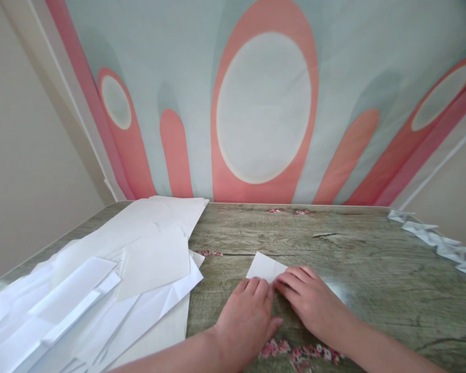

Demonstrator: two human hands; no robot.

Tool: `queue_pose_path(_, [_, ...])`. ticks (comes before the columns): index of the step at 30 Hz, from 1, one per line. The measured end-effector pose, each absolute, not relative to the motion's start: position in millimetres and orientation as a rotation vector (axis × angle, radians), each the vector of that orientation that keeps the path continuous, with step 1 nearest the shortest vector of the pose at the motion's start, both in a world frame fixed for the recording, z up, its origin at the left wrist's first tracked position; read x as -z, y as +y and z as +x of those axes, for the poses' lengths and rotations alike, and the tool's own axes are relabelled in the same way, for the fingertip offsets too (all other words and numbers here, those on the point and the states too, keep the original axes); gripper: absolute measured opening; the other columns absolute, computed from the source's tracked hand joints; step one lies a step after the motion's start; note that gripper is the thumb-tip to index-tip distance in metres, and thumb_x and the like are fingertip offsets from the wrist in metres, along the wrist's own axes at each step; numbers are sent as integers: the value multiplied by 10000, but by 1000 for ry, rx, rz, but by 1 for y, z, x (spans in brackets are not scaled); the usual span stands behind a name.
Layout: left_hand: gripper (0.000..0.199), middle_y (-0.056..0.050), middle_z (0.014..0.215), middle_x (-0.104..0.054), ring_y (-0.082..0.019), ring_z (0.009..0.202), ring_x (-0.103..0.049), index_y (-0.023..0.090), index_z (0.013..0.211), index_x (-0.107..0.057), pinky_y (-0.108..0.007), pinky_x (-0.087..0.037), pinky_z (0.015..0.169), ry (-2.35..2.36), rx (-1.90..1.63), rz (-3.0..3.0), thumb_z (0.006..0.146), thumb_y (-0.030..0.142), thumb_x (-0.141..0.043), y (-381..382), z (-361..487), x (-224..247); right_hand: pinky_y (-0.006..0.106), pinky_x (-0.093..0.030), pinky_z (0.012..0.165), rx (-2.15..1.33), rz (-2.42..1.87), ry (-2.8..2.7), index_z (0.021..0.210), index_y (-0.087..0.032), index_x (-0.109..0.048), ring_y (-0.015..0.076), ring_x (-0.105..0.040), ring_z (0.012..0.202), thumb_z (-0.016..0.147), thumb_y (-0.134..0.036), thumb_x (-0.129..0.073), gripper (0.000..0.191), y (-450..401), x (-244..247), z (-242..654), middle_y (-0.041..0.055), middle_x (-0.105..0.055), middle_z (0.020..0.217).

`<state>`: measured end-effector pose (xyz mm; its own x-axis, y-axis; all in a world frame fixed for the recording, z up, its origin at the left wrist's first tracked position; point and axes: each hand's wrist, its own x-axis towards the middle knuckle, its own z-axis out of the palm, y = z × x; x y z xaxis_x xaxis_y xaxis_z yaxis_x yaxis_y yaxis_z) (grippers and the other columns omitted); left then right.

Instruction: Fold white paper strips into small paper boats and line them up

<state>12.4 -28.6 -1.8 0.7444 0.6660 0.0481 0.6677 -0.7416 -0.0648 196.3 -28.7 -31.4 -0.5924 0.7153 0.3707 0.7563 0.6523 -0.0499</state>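
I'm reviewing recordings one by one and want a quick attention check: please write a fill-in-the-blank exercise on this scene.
1. The small paper at the fingers of the left hand and right hand is ____ in colour.
2. The pile of loose sheets lies on the ____ side of the table.
3. The row of folded pieces runs along the table's ____ edge.
4. The tabletop's grain looks like ____.

Missing words: white; left; right; wood.

Light falls soft and even — a pale glare marks the tabletop (368, 254).
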Motion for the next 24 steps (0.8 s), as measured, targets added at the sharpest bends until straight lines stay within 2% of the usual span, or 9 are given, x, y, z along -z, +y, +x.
queue_pose_path(10, [488, -100, 999, -572, -238, 947, -517, 74, 1172, -513, -387, -450, 860, -1109, 27, -2895, 848, 438, -525, -30, 13, 1, 380, -409, 815, 288, -1185, -2536, 933, -153, -624, 213, -517, 874, 810, -118, -538, 154, -32, 37, 191, 70, -608, 911])
queue_pose_path(16, [513, -206, 1262, -488, -286, 1158, -464, 8, 1242, -462, -388, -410, 956, -1120, -32, -2906, 890, 381, -467, -34, 11, 4, 379, -424, 851, 297, -1200, -2532, 996, -122, -608, 212, -525, 887, 796, -78, -528, 219, -35, 37, 189, 79, -606, 933])
queue_pose_path(24, [453, -218, 1252, -502, -277, 1159, -484, 2, 1216, -492, -359, -435, 946, -1130, -6, -2877, 889, 315, -474, -35, 9, 3, 376, -457, 820, 280, -1215, -2552, 1007, -117, -594, 223, -529, 909, 812, -74, -518, 214, -37, 34, 188, 85, -599, 941])
